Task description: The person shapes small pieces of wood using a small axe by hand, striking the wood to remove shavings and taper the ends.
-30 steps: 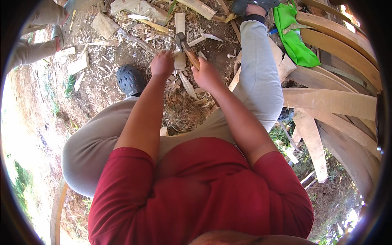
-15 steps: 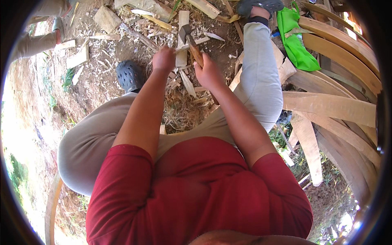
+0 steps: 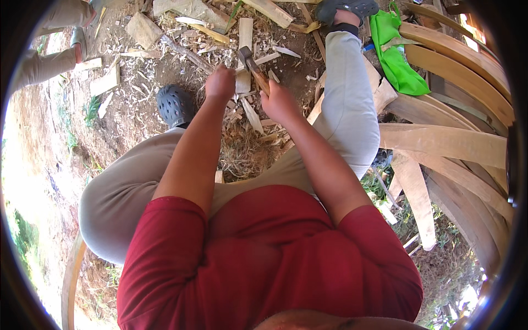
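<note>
Has curved planks (image 3: 451, 142) and a green bag (image 3: 391, 61) at the right, and a pale board (image 3: 245, 33) on the ground (image 3: 132, 102) ahead. Clasps a wooden-handled tool (image 3: 258, 75) in the right hand (image 3: 280, 102), with dark head (image 3: 245, 54) over the board. Curls the left hand (image 3: 221, 83) beside a thin wood strip (image 3: 267, 59); cannot tell whether clamped on it.

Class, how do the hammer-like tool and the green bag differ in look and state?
The tool has a dark head and brown handle; the bag is bright green. The tool looks stiff; the bag lies limp. The right hand grips the tool; the bag is unheld.
</note>
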A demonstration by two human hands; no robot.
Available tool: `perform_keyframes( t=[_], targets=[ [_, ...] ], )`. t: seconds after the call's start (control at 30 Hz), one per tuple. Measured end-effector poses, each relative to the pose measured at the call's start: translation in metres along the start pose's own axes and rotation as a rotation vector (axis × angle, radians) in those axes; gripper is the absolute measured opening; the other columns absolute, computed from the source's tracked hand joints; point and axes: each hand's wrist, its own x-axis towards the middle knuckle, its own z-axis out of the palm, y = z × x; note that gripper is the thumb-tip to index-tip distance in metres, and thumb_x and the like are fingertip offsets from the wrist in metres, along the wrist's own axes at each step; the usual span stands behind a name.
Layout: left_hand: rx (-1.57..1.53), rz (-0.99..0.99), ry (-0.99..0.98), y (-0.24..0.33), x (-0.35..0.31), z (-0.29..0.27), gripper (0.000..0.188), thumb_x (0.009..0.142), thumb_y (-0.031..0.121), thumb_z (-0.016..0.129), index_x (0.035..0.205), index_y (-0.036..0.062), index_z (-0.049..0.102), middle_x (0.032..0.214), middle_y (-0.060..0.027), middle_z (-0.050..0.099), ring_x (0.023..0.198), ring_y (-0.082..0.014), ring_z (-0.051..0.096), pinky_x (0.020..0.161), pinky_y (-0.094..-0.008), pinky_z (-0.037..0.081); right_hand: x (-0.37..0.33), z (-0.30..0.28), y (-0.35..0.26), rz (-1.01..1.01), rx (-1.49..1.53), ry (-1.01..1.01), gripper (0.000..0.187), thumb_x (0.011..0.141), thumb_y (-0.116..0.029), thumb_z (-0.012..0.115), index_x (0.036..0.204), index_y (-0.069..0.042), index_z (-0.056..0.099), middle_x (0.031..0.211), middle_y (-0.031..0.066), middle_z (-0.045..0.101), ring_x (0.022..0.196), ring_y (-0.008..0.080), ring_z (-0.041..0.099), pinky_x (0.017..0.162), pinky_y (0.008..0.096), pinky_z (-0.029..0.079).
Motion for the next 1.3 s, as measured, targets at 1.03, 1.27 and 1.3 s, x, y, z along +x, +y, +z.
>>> perform_keyframes(
  t=[1.03, 1.27, 1.3],
  targets=[
    [-0.061, -0.008, 0.013, -0.003, 0.005, 0.004, 0.025, 0.096, 0.022, 0.058, 0.106, 0.0119, 0.077, 0.111, -0.0156, 0.069, 0.104, -0.0376, 0.070, 0.091, -0.0494, 0.057, 0.007, -0.002, -0.002, -0.021, 0.019, 0.069, 0.031, 0.099, -0.027, 0.062, 0.115, 0.000, 0.059, 0.094, 0.0257, 0.072, 0.092, 0.0450, 0.072, 0.083, 0.0544, 0.057],
    [-0.035, 0.020, 0.015, -0.007, 0.003, 0.009, 0.023, 0.095, 0.022, 0.058, 0.104, 0.0116, 0.077, 0.108, -0.0173, 0.068, 0.099, -0.0382, 0.070, 0.088, -0.0493, 0.057, 0.002, 0.009, 0.006, -0.056, -0.012, 0.078, 0.030, 0.099, -0.027, 0.063, 0.111, 0.000, 0.058, 0.091, 0.0252, 0.072, 0.089, 0.0467, 0.071, 0.082, 0.0560, 0.057],
    [-0.069, 0.001, 0.025, -0.004, 0.000, 0.006, 0.023, 0.095, 0.022, 0.058, 0.104, 0.0116, 0.077, 0.107, -0.0173, 0.068, 0.099, -0.0382, 0.070, 0.088, -0.0493, 0.057, 0.003, 0.007, 0.004, -0.035, 0.019, 0.076, 0.030, 0.099, -0.027, 0.063, 0.112, 0.000, 0.058, 0.092, 0.0253, 0.072, 0.090, 0.0465, 0.071, 0.082, 0.0561, 0.057]
  ],
)
